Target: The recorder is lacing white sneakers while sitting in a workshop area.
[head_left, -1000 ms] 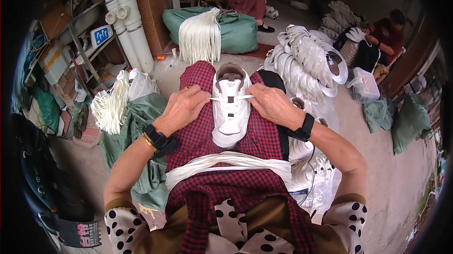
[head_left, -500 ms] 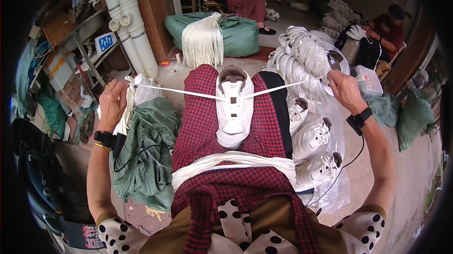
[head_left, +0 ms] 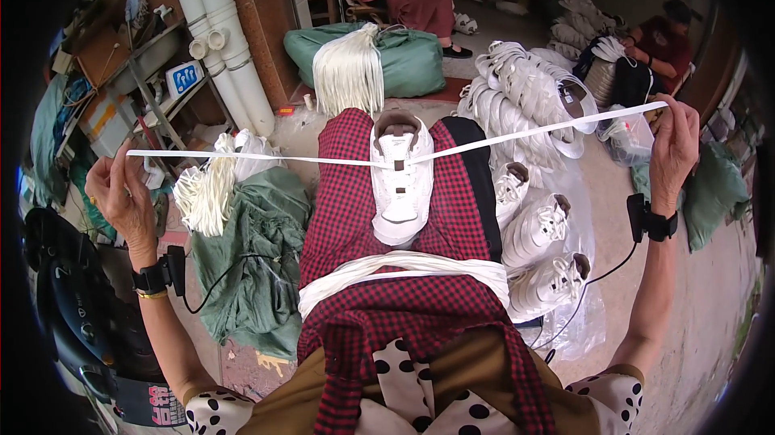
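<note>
A white sneaker [head_left: 401,201] rests on my lap between my knees, on a red-and-black checked apron [head_left: 343,201], its heel opening away from me. One flat white shoelace [head_left: 517,138] passes through the shoe near the tongue and stretches out taut to both sides. My left hand [head_left: 123,197] pinches one end of it, out at the far left. The other end is pinched in my right hand [head_left: 675,148], held a little higher at the right. A bundle of white laces [head_left: 404,267] lies across my lap, nearer my body than the shoe.
Several laced white sneakers [head_left: 536,231] stand on plastic to my right, below stacked white shoes [head_left: 517,88]. A green sack [head_left: 412,55] carrying laces lies ahead; green cloth [head_left: 250,273] and more laces [head_left: 211,193] are at left. Two people sit farther back.
Both hands have moved outward, the left one also lower and the right one slightly higher. Longer stretches of lace now run out from the shoe on each side.
</note>
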Tool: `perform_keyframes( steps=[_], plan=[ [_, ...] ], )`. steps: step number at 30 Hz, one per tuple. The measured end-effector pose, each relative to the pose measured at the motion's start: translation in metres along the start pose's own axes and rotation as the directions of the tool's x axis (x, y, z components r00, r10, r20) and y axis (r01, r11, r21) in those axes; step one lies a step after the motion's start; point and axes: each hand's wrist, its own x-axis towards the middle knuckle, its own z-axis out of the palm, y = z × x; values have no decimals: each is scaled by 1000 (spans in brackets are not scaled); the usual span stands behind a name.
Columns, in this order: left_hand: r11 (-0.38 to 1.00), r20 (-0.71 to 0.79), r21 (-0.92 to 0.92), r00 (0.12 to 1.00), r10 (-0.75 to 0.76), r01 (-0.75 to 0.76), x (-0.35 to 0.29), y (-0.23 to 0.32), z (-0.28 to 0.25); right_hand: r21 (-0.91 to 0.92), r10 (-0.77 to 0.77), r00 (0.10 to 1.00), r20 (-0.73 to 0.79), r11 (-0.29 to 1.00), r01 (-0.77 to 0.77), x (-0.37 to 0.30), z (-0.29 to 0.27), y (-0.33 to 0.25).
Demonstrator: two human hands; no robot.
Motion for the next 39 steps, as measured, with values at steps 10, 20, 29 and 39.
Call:
perform_keyframes(
  steps=[10,20,29,39],
  plan=[
    [280,464,-804,848,-257,525,-11,179,39,755,172,836,522,363,-546,-89,123,-162],
    [-248,784,-596,621,28,764,-56,281,84,687,-31,702,711,243,-685,-98,165,-206],
    [-286,852,-474,516,90,833,-62,273,82,622,-107,613,782,160,-766,-98,167,-201],
    [-284,844,-500,534,53,818,-67,279,83,644,-58,649,759,212,-735,-97,169,-207]
  ],
)
